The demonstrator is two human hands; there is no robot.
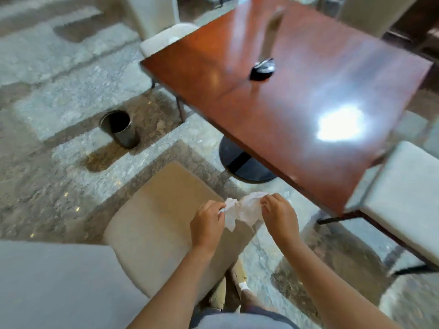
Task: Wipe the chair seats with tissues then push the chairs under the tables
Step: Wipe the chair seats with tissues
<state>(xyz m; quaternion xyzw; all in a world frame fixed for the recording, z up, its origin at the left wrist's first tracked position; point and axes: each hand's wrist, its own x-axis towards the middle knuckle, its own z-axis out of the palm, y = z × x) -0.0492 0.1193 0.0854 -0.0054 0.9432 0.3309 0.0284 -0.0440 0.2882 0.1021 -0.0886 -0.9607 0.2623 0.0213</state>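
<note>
Both hands, left [207,224] & right [280,216], pinching tissue [242,210], holding it just above chair seat [152,222]. Step: prepping wipe. Next: pressing tissue onto seat, sweeping across.

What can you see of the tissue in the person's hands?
The tissue is white, thin and crumpled, seemingly soft paper. The left hand and the right hand pinch its two ends, stretching it between them; one corner hangs down. It is held above the beige chair seat, apparently not touching it.
</note>
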